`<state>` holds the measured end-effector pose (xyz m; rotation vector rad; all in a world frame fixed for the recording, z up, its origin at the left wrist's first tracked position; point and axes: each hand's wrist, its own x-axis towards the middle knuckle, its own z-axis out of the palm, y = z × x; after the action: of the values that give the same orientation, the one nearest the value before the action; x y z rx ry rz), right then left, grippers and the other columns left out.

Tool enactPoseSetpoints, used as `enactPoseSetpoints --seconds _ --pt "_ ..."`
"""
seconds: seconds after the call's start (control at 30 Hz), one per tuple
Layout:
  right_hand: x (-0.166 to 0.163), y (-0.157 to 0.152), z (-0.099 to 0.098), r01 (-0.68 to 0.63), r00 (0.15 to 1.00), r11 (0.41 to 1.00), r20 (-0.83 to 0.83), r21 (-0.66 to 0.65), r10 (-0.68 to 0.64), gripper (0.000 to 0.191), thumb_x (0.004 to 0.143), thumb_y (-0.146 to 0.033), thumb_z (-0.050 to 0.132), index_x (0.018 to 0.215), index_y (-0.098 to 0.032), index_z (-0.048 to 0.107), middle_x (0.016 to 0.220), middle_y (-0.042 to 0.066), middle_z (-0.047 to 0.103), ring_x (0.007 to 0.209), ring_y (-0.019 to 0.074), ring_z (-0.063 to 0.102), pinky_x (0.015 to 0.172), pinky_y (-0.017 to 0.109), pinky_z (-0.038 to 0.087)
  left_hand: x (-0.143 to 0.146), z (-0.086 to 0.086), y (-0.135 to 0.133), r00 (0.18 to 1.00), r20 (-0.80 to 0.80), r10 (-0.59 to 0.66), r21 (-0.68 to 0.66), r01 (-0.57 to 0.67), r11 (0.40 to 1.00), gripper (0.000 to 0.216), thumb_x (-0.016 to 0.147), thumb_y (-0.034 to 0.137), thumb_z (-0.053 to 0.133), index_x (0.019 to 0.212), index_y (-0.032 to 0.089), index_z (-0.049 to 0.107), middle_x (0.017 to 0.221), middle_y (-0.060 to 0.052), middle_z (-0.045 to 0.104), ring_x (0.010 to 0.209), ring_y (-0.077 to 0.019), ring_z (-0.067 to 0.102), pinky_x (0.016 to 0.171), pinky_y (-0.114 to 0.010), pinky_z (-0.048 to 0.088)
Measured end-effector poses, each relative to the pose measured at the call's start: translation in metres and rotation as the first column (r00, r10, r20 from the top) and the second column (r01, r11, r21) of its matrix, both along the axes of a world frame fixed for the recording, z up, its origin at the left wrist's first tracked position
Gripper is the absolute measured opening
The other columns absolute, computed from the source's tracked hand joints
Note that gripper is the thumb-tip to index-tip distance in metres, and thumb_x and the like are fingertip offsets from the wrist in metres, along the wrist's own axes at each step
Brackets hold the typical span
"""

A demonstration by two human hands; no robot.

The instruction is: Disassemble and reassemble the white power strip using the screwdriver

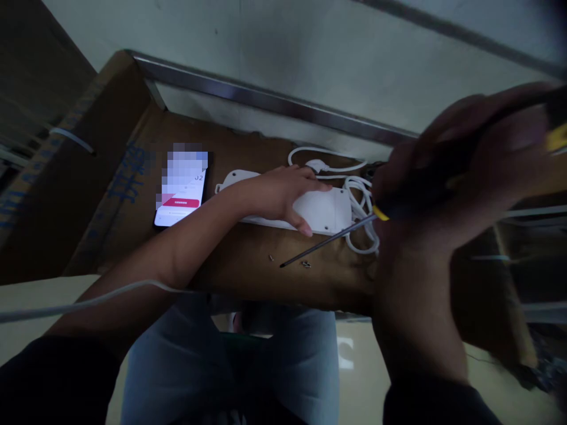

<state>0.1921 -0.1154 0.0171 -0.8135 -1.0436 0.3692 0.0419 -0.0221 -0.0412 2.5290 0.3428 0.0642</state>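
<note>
A white power strip (322,211) lies on brown cardboard with screw holes on its upper face. Across its middle rests my left hand (283,190), the thumb at the near edge and the fingers over the far side, gripping it. My right hand (452,159) is raised at the right, wrapped round a screwdriver (328,241) with a black and yellow handle. The thin shaft slants down to the left, its tip above the cardboard and apart from the strip. Near the tip lie several small screws (306,264), one (271,258) apart from the others.
A lit phone (181,203) lies left of the strip. The strip's white cable (361,206) is coiled at its right end, its plug (318,166) behind. Cardboard sides (57,177) and a metal-edged panel (248,94) bound the surface. A pale cord (88,304) crosses my left forearm.
</note>
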Motion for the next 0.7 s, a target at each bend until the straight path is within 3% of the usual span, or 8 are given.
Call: enactPoseSetpoints --seconds 0.03,0.1,0.17,0.33,0.7 --pt "-0.009 0.001 0.0 -0.042 0.999 0.996 -0.006 0.077 0.042 0.05 0.07 -0.052 0.087 0.078 -0.018 0.052 0.067 -0.006 0.041 0.044 0.0 0.034 0.029 0.019 0.031 0.0 0.0 0.0 1.0 0.01 0.002 -0.01 -0.002 1.0 0.087 0.08 0.055 0.078 0.157 0.028 0.048 0.154 -0.01 0.052 0.141 -0.0315 0.049 0.119 -0.041 0.035" --pt "-0.021 0.001 -0.001 -0.07 0.997 0.992 -0.009 0.106 0.071 0.044 0.072 -0.045 0.088 0.078 -0.016 0.056 0.065 -0.006 0.045 0.043 0.0011 0.039 0.031 0.02 0.035 0.0 0.0 0.0 1.0 0.023 0.005 -0.019 -0.004 1.0 0.074 0.088 0.051 0.071 0.155 0.028 0.051 0.15 -0.01 0.055 0.139 -0.0297 0.051 0.118 -0.04 0.036" --pt "-0.024 -0.001 -0.003 -0.091 0.996 0.994 0.026 0.069 0.089 0.041 0.076 -0.044 0.085 0.08 -0.014 0.057 0.066 -0.007 0.046 0.043 0.001 0.045 0.033 0.019 0.038 -0.001 0.0 0.0 1.0 0.029 0.004 -0.018 -0.004 1.0 0.068 0.091 0.048 0.068 0.154 0.028 0.053 0.147 -0.01 0.057 0.138 -0.0297 0.052 0.117 -0.04 0.037" --pt "-0.021 -0.001 -0.003 -0.069 0.998 0.994 0.017 0.086 0.068 0.04 0.077 -0.043 0.084 0.078 -0.015 0.056 0.067 -0.007 0.048 0.04 0.0019 0.044 0.029 0.019 0.032 -0.003 0.0 -0.001 0.999 0.046 0.017 -0.015 -0.016 1.0 0.071 0.09 0.047 0.071 0.155 0.029 0.051 0.146 -0.009 0.058 0.137 -0.0306 0.052 0.117 -0.041 0.038" --pt "-0.022 -0.001 -0.012 -0.076 0.997 0.995 0.005 0.071 0.076 0.028 0.076 -0.034 0.084 0.08 -0.016 0.064 0.067 -0.004 0.052 0.049 0.0028 0.045 0.034 0.018 0.039 -0.006 0.013 -0.007 1.0 0.004 0.022 -0.035 -0.022 0.999 0.063 0.095 0.043 0.07 0.151 0.021 0.055 0.15 -0.015 0.057 0.14 -0.0323 0.052 0.119 -0.042 0.038"
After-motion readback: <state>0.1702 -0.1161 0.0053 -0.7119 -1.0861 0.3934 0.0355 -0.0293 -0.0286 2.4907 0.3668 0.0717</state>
